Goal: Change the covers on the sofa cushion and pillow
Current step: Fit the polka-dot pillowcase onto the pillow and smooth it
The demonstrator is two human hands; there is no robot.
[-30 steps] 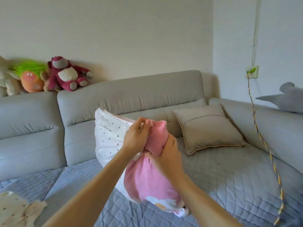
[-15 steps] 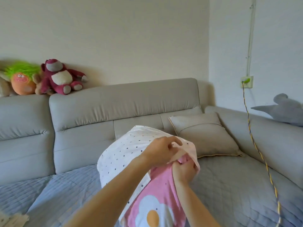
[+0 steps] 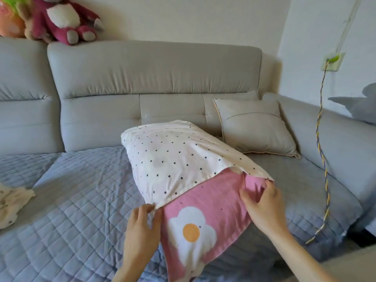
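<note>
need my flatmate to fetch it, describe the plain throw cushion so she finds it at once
Look at the grey corner sofa, where its two backrests meet. The beige square fabric cushion leans there, plain with pale piping, unlike the white black-dotted pillow beside it.

Plush bear (image 3: 67,19) sat on sofa back (image 3: 154,66); braided cable (image 3: 321,151) hung from wall socket (image 3: 332,62); grey plush (image 3: 356,104) lay at right.
</note>
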